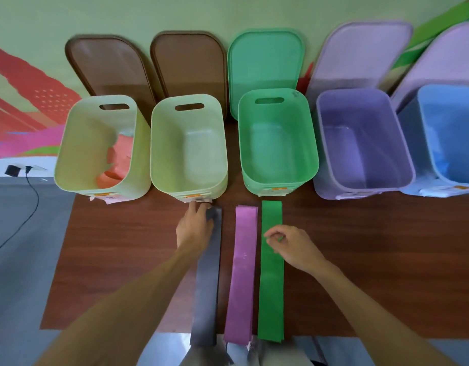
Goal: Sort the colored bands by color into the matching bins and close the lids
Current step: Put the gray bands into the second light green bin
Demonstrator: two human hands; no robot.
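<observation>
Both forearms reach out over the table point(122, 247), palms down. My left hand point(195, 227) has its fingers curled over the far end of the grey band point(207, 291), gripping it. My right hand point(294, 245) pinches a small fold of the green band point(271, 291) between thumb and forefinger, about a third of the way down from its far end.

Three long flat bands lie side by side, with the pink band point(241, 273) between my hands; their near ends hang over the table edge.

Beyond my fingers stand five open bins in a row: first pale bin point(69, 154) holding an orange band point(117, 159), second pale bin point(162, 154) just past my left hand, green bin point(307, 143) beyond my right, then purple bin point(331, 159) and blue bin point(428, 133). Five lids lean upright behind them: two brown, one green, two lilac.
</observation>
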